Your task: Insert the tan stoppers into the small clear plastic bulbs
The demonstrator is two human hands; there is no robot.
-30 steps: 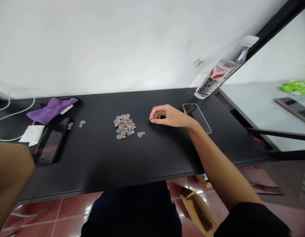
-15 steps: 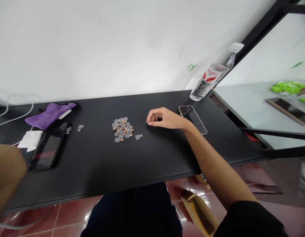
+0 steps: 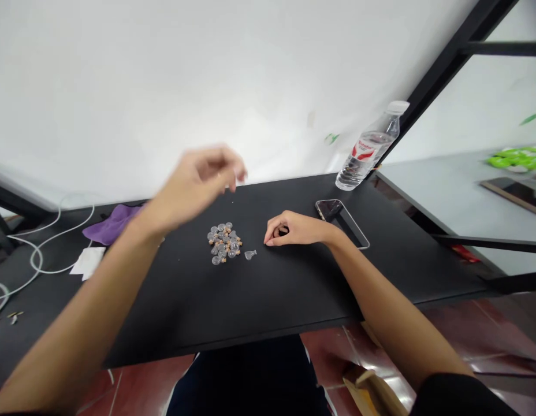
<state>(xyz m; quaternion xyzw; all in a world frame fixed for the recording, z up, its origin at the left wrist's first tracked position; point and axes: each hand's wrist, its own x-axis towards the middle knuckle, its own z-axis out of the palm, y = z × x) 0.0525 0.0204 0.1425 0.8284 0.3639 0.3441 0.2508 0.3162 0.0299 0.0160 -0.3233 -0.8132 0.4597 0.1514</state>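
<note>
Red btl label (image 3: 364, 150), text illegible, R hand (image 3: 289, 229) nr vials (image 3: 222, 247), fingers together, L hand (image 3: 197, 178) blurred, fingers unclear

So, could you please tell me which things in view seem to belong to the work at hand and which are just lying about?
Likely part of the work:
- pile of small clear bottles with brown corks
- single small clear flask-shaped bottle

Probably just lying about:
- clear plastic water bottle with red-and-white label
- pale-rimmed black phone
- purple cloth
- white tissue
- thin white cable
</note>
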